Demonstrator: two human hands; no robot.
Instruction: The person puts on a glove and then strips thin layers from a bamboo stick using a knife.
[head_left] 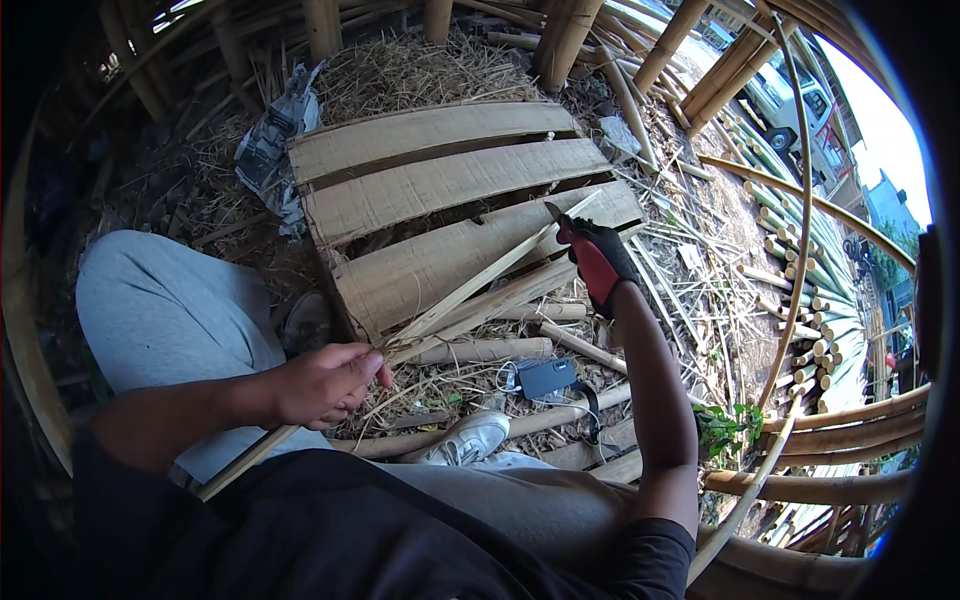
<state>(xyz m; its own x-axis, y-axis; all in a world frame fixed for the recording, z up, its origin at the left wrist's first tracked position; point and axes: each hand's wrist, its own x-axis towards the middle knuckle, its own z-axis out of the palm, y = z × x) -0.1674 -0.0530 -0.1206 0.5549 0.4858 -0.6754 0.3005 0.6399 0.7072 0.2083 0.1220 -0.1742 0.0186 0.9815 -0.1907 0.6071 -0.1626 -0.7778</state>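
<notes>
My bare left hand (325,388) is closed around a bundle of thin, pale bamboo strips (462,292). Beyond that hand the strips fan out toward the upper right, and a tail of them passes back under my left forearm. My right hand (602,265), in a red and black glove, grips a knife (553,211) whose short dark blade points up and left. Its handle is hidden in the glove. The blade is close to the far ends of the strips; I cannot tell if it touches them. Beneath lies a low platform of broad bamboo slats (455,192) with gaps between them.
A black phone-like device (547,378) with a white cable lies on the littered ground by my shoe (473,438). Crumpled printed sheeting (280,140) is left of the slats. Long curved bamboo (803,230) arches at right, before stacked poles (822,335). Upright posts (566,45) stand behind.
</notes>
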